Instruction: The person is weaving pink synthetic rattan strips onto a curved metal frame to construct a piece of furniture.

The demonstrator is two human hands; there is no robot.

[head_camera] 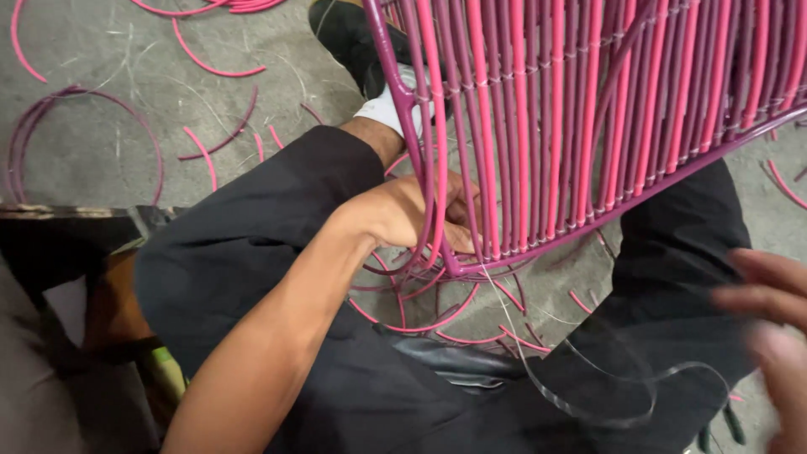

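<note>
Grey concrete floor (pixel 101 151), scuffed, strewn with cut pink cord scraps (pixel 206 63), a purple cord loop (pixel 50 109) and thin pale strands.

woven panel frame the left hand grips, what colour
Magenta-purple frame with pink and purple strands, left hand at its corner; head view.

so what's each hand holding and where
Left hand grips the pink woven frame at its lower corner; blurred right hand seems to pull the clear strand.

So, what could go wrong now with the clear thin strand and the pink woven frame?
1. The clear thin plastic strand loops loosely over the lap; it may tangle or snag.
2. The left hand grips only the corner of the pink and purple woven cord frame; it might slip.
3. The right hand is blurred, so its hold looks uncertain.
</note>
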